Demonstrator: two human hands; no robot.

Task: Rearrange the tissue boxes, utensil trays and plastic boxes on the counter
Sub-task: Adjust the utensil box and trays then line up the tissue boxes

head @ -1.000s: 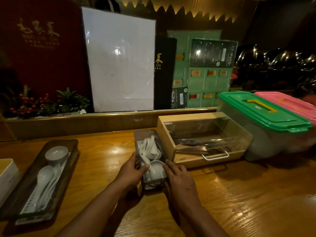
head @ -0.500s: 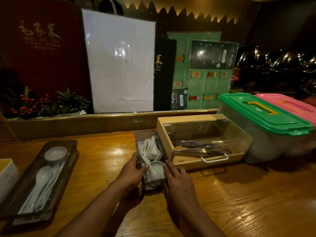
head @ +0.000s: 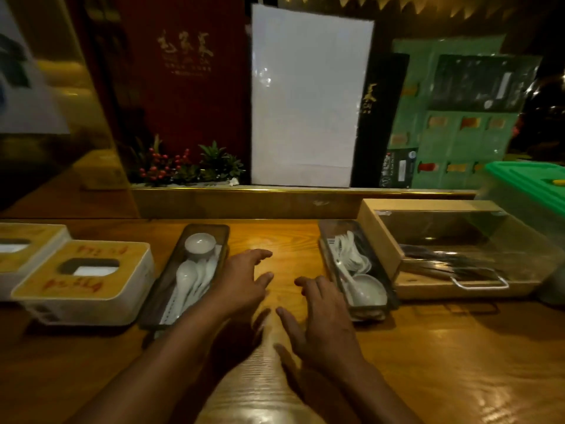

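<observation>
Two dark utensil trays holding white spoons and a small bowl lie on the wooden counter: the left tray and the right tray. My left hand hovers open over the counter beside the left tray's right edge. My right hand is open with fingers spread, just left of the right tray, holding nothing. Two white tissue boxes with wooden tops sit at the left, a near tissue box and a far tissue box. A green-lidded plastic box shows at the right edge.
A wooden cutlery box with a clear lid and metal handle stands right of the right tray. Menus, a white board and a berry plant line the raised ledge behind. Bare counter lies in front.
Both hands have let go of the right tray and moved left over the bare counter. The view has swung left, bringing the tissue boxes in and pushing the plastic boxes to the edge.
</observation>
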